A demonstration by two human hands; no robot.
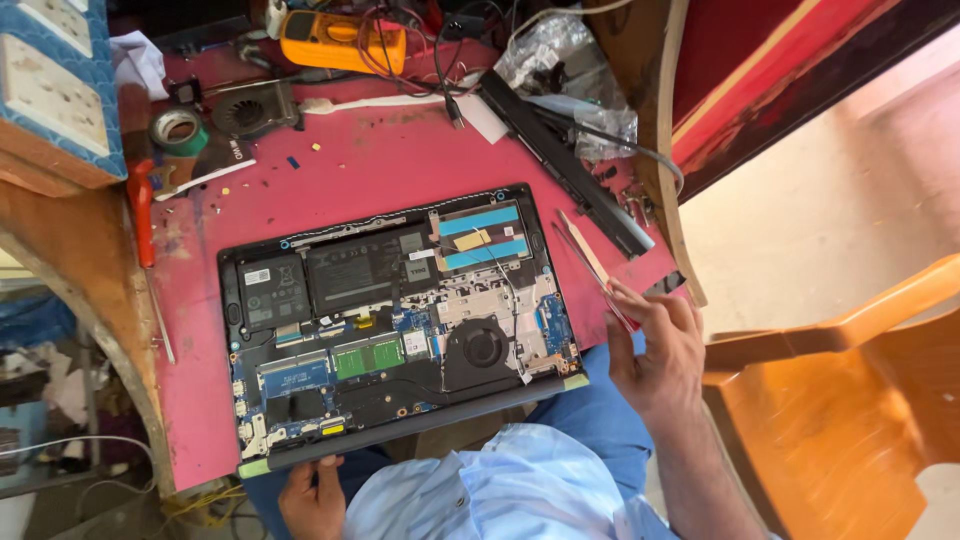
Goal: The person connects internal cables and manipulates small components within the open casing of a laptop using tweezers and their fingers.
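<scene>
Pinched shut, the right hand (655,355) has a narrow grip on a thin red-handled tool (598,275) just beside the opened laptop (400,320) on the red surface (380,160); the left hand (312,498) clasps the laptop's near edge, best held steady while the tip works

Our left hand (312,497) sits at the bottom of the frame, left of centre, knuckles up, fingers curled in a closed grip. Our right hand (655,350) is raised at right of centre, its forearm running down to the lower right edge, fingers bent and thumb pinched against the fingertips (628,298) in a tight grip.
</scene>
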